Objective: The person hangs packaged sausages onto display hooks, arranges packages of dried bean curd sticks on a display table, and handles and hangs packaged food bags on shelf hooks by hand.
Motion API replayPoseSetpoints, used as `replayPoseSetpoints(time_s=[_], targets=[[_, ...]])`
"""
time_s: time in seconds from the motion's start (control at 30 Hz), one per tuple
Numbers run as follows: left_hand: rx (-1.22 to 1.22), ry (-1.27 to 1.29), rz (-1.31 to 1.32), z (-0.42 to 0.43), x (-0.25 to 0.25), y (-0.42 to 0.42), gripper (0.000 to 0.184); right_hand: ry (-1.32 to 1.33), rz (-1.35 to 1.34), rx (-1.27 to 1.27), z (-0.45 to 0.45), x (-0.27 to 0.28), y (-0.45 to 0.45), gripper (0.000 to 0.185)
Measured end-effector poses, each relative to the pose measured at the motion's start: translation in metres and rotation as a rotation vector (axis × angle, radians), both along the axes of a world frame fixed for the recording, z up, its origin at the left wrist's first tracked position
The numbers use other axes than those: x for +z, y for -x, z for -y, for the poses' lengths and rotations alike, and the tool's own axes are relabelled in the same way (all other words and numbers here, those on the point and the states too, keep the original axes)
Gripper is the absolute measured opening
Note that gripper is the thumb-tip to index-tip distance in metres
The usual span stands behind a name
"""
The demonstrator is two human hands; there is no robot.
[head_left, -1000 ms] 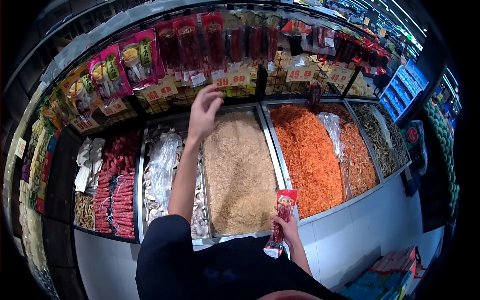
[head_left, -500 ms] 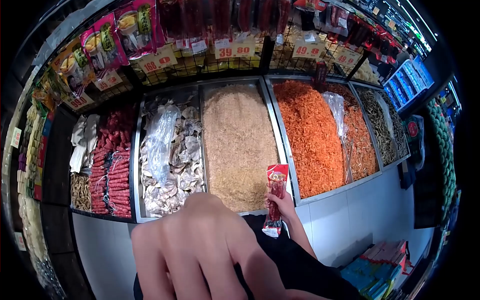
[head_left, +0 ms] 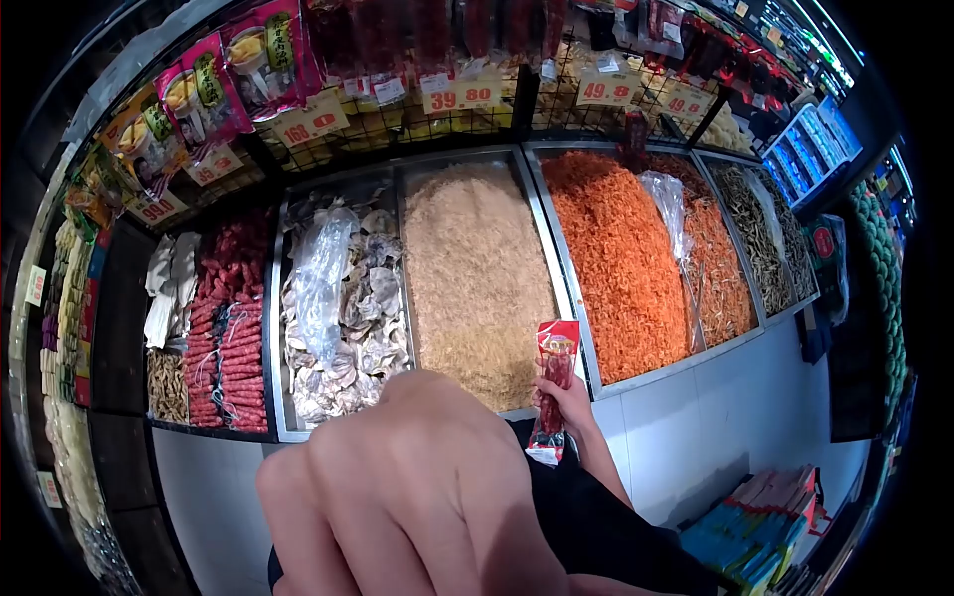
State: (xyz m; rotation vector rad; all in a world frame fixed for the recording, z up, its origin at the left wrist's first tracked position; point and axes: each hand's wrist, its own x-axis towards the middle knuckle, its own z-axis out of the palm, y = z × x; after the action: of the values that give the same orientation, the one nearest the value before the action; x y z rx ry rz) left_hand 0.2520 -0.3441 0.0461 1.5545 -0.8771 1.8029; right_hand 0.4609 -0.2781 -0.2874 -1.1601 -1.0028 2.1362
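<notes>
Large and close to the camera, my left hand [head_left: 397, 487] shows its back and knuckles. Its fingers bend downward and look closed; their tips and anything in them are hidden. At the right, my right hand [head_left: 567, 402] is wrapped round a sausage packet [head_left: 556, 368], held upright. The packet has a red printed top, a clear part showing dark red sausages and a white label at the bottom. Behind the packet lies a bin of pale tan dried shrimp [head_left: 477, 268]. Orange dried shrimp [head_left: 616, 278] fill the bin to its right.
On the left are bundled red sausages [head_left: 238, 358] and a bin of greyish dried pieces [head_left: 368, 318] under a plastic bag [head_left: 323, 288]. Packets [head_left: 263, 60] and price signs [head_left: 462, 95] hang above. Stacked colourful packages [head_left: 745, 536] stand low at the right.
My right hand and the packet sit slightly farther right and higher in view. My left hand has shifted slightly, still in the foreground. The camera view has moved a little.
</notes>
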Motion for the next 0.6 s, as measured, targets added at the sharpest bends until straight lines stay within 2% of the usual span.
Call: replayPoseSetpoints(time_s=[0.2, 0.27, 0.3, 0.37, 0.4, 0.43, 0.47, 0.5, 0.53, 0.57, 0.6], targets=[[0.023, 0.044, 0.157, 0.001, -0.002, -0.012, 0.037, -0.003, 0.010, -0.009, 0.005, 0.001, -0.001, 0.045], [-0.031, -0.171, 0.140, -0.018, 0.003, -0.015, 0.034, -0.025, 0.036, 0.019, 0.005, 0.000, -0.003, 0.046], [-0.032, -0.175, 0.139, -0.017, 0.002, -0.018, 0.034, -0.029, 0.035, 0.018, 0.005, 0.001, -0.002, 0.046], [0.149, -0.042, 0.262, -0.008, -0.002, -0.027, 0.027, 0.017, -0.039, -0.060, 0.007, 0.005, -0.002, 0.041], [0.239, 0.029, 0.324, -0.005, -0.003, -0.029, 0.024, 0.015, -0.039, -0.059, 0.005, -0.011, -0.007, 0.041], [0.241, 0.026, 0.323, -0.003, 0.002, -0.026, 0.024, -0.298, 0.049, 0.082, -0.001, -0.042, -0.015, 0.042], [0.381, 0.170, 0.129, 0.003, 0.001, -0.021, 0.023, -0.610, 0.133, 0.226, -0.005, -0.059, -0.017, 0.043], [0.521, 0.313, -0.069, 0.006, 0.003, -0.017, 0.022, -0.615, 0.125, 0.231, -0.002, -0.043, -0.013, 0.043], [0.478, 0.347, -0.145, 0.007, 0.001, -0.014, 0.013, -0.307, 0.051, 0.091, 0.005, -0.007, -0.007, 0.043], [0.486, 0.345, -0.149, -0.001, 0.002, -0.025, 0.013, 0.004, -0.020, -0.046, 0.009, 0.012, -0.002, 0.043], [0.401, 0.211, 0.140, -0.016, 0.002, -0.049, 0.017, 0.002, -0.032, -0.046, 0.009, 0.010, -0.003, 0.044]])
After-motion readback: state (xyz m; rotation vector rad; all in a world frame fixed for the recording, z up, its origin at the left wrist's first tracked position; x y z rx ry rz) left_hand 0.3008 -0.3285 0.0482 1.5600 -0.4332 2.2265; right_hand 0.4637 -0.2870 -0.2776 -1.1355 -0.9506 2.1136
